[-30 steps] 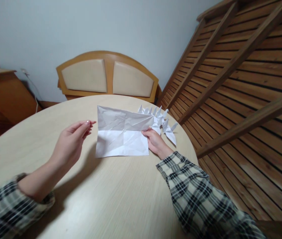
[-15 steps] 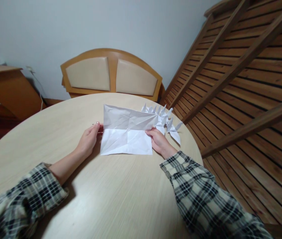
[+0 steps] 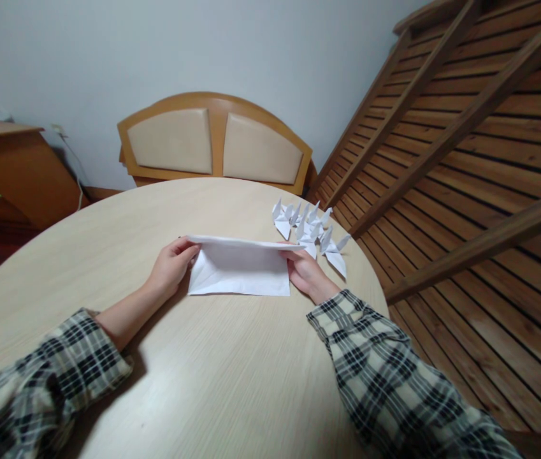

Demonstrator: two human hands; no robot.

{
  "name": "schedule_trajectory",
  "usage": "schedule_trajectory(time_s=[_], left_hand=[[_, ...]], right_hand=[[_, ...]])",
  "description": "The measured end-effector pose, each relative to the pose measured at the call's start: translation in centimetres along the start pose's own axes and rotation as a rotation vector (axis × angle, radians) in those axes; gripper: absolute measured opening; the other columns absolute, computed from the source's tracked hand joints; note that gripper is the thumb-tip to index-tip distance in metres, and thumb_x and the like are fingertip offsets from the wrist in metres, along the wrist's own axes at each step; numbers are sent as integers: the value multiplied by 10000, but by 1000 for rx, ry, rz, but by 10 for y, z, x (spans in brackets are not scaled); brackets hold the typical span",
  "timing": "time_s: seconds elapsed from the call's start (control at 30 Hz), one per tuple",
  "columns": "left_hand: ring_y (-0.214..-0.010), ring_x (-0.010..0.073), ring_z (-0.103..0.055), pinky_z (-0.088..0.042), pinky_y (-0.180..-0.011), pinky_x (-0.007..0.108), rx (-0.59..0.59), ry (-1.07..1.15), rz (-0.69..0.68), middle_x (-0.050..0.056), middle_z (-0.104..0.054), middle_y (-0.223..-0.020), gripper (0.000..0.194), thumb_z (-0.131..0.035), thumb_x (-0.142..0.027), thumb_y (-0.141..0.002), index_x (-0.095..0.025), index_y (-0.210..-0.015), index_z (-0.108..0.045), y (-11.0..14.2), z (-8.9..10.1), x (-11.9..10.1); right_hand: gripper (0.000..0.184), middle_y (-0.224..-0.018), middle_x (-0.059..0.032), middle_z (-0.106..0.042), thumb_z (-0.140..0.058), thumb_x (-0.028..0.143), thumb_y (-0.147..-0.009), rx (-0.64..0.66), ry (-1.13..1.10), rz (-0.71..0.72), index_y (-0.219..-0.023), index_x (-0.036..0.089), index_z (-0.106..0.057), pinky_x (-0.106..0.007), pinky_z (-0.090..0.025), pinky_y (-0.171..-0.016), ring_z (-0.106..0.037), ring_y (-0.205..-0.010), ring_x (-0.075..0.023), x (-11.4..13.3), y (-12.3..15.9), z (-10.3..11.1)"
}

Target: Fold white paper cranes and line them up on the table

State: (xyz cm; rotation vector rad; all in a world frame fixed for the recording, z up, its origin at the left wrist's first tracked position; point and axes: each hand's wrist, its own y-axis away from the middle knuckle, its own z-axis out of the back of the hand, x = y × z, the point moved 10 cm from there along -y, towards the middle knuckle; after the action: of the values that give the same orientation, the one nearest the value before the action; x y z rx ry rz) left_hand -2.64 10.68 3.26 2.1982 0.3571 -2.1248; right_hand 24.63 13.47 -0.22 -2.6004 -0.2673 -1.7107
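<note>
Holds a white paper sheet (image 3: pixel 239 274) by both ends over a round, pale wood table (image 3: pixel 194 382), a little toward its far edge and well in from its left edge. Pinches the sheet's left end with the left hand (image 3: pixel 169 269), with thumb and fingers drawn narrowly together near the top of the paper. Grips the opposite end with the right hand (image 3: pixel 306 271), with the thumb on the near side and the other fingers mostly hidden; cannot tell how those are curled. Has the sheet bent across its width, with the upper half tipped toward the viewer and seen almost edge-on, and the lower half spread below it in soft shade. Cannot tell whether the sheet's lower edge touches the table.

Wears plaid sleeves (image 3: pixel 375 344) in black, grey and cream.

Includes, on the table near its far right edge, just beyond the right hand, a cluster of white folded-paper birds (image 3: pixel 335 260) with pointed tips raised, overlapping too closely to count surely.

Shows, past the table's far edge, a wooden headboard (image 3: pixel 217 140) with two padded cream panels, before a pale wall (image 3: pixel 251 51). Shows, past the right edge, a large slatted wooden frame (image 3: pixel 485 169); past the left edge, a brown cabinet (image 3: pixel 7 169).
</note>
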Motion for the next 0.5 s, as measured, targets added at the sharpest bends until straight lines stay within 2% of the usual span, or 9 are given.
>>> schedule_trajectory(time_s=[0.1,0.27,0.4,0.5], left_hand=[[-581,147,-548,-380,-505,244,0,18,70,42,-649,-700,84,-648,-212,-625,-167,-688,-682,2,-1,2],[-624,154,-593,-405,-507,223,24,111,102,56,-693,-758,17,-627,-160,-648,-166,-662,-635,3,-6,3],[-662,146,-613,-404,-512,197,24,207,88,57,-723,-829,63,-627,-197,-720,-193,-763,-581,0,-5,8],[-585,118,-566,-372,-480,183,11,222,94,25,-686,-743,129,-629,-245,-769,-208,-891,-608,-3,-2,13]], right_hand=[[123,-934,-74,-724,-673,173,-659,-17,-6,-88,-782,162,-672,-332,-497,-822,-643,-844,-197,-7,0,0],[169,-1008,-86,-725,-646,161,-644,-14,-23,-171,-810,158,-678,-324,-512,-833,-655,-926,-219,-11,0,-2],[186,-1009,-91,-724,-621,182,-647,6,-1,-170,-825,164,-670,-334,-521,-770,-650,-939,-242,-9,2,-3],[181,-1013,-86,-723,-611,187,-640,-4,6,-147,-815,174,-658,-342,-516,-754,-646,-938,-247,-6,2,-1]])
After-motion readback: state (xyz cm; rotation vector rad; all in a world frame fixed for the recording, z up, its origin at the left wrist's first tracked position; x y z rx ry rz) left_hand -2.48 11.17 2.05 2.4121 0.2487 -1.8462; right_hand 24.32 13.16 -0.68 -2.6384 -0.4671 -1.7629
